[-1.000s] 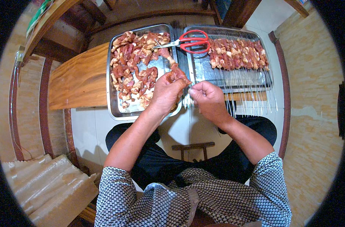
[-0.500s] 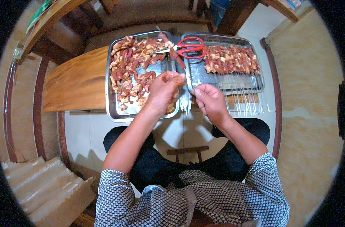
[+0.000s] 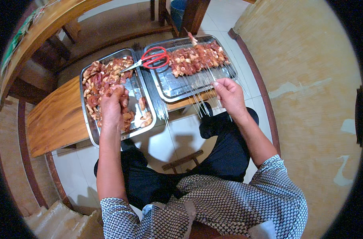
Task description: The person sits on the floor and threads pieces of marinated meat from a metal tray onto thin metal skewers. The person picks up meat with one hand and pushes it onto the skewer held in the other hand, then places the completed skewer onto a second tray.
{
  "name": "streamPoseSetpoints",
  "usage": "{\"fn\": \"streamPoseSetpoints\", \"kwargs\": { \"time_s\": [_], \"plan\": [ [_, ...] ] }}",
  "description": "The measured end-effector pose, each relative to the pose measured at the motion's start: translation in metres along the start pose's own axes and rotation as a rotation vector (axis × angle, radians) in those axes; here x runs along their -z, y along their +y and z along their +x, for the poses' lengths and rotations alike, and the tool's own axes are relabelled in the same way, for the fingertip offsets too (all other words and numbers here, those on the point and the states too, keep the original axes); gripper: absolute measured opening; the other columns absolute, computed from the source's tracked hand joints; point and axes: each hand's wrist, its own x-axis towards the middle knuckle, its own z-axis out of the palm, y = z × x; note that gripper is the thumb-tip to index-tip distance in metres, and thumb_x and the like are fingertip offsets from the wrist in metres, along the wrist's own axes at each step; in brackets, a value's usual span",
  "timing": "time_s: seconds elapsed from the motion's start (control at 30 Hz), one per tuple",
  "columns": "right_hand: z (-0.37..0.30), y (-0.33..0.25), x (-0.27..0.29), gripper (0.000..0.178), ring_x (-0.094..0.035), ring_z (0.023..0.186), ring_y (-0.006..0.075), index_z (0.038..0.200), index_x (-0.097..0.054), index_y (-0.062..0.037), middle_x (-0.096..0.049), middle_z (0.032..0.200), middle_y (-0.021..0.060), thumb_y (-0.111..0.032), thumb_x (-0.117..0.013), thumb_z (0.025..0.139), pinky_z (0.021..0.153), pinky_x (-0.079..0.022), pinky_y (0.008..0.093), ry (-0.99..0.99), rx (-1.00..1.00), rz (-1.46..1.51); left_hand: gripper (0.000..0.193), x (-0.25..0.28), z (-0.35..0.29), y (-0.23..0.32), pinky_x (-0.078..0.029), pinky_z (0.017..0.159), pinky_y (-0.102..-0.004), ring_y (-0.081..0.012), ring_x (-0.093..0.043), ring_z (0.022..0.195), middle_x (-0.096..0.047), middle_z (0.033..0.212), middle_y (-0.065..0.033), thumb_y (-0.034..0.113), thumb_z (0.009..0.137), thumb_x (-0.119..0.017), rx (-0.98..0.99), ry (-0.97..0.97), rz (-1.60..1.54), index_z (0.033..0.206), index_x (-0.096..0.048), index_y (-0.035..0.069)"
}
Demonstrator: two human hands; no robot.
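The hands have parted, so threading seems paused: the right hand (image 3: 230, 95) pinches a meat skewer (image 3: 193, 41) over the steel tray's (image 3: 181, 84) skewer row (image 3: 185, 61); the left hand (image 3: 113, 105), grip unclear, is over loose meat (image 3: 98, 75).

The left forearm (image 3: 111, 159) reaches toward the far side, its left hand (image 3: 112, 106) curled at the fingers (image 3: 117, 91). The right forearm (image 3: 257, 138) slants far and leftward, the right hand (image 3: 231, 96) pinching with its thumb (image 3: 217, 84).
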Motion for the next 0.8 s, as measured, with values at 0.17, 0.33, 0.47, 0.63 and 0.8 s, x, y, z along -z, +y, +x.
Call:
{"fn": "streamPoseSetpoints", "kwargs": {
  "time_s": [0.17,0.33,0.47,0.63,0.8],
  "plan": [
    [0.015,0.047,0.033,0.017,-0.053,0.057,0.0127,0.082,-0.062,-0.0008,-0.058,0.062,0.0062,-0.018,-0.060,0.083,0.055,-0.044,0.0286,0.109,0.254,-0.440,0.010,0.000,-0.002,0.005,-0.034,0.036,-0.0225,-0.0075,-0.045,0.047,-0.059,0.071,-0.0027,0.018,0.089,-0.054,-0.001,-0.059,-0.009,0.091,-0.053,0.008],
    [0.026,0.036,0.002,0.016,-0.053,0.058,0.0124,0.081,-0.062,-0.0015,-0.058,0.065,0.0062,-0.017,-0.060,0.082,0.056,-0.044,0.0287,0.140,0.393,-0.620,0.010,0.003,0.000,0.005,-0.031,0.037,-0.0216,-0.0071,-0.044,0.045,-0.057,0.066,-0.0020,0.017,0.089,-0.054,-0.052,0.004,0.021,0.085,-0.055,0.007],
    [0.037,0.028,-0.019,0.019,-0.061,0.071,0.0357,0.081,-0.063,-0.0033,-0.063,0.076,0.0182,-0.022,-0.060,0.079,0.065,-0.048,0.0434,0.060,0.375,-0.717,0.012,0.006,0.002,0.005,-0.030,0.036,-0.0215,-0.0069,-0.043,0.043,-0.056,0.064,-0.0020,0.016,0.088,-0.055,-0.058,-0.027,-0.021,0.083,-0.057,0.006],
    [0.049,0.025,-0.032,0.020,-0.061,0.074,0.0378,0.080,-0.062,-0.0044,-0.063,0.077,0.0197,-0.024,-0.060,0.078,0.067,-0.047,0.0467,-0.032,0.309,-0.918,0.013,0.007,0.000,0.010,-0.030,0.035,-0.0221,-0.0072,-0.043,0.042,-0.056,0.062,-0.0024,0.017,0.088,-0.054,-0.047,-0.020,0.055,0.083,-0.056,0.005],
    [0.042,0.020,-0.026,0.025,-0.061,0.074,0.0370,0.081,-0.062,-0.0040,-0.064,0.077,0.0185,-0.028,-0.062,0.076,0.067,-0.048,0.0460,-0.065,0.295,-0.959,0.014,0.011,0.001,0.013,-0.034,0.038,-0.0224,-0.0077,-0.045,0.043,-0.058,0.064,-0.0031,0.016,0.089,-0.053,-0.087,-0.018,0.123,0.083,-0.057,0.004]
  ]
}}
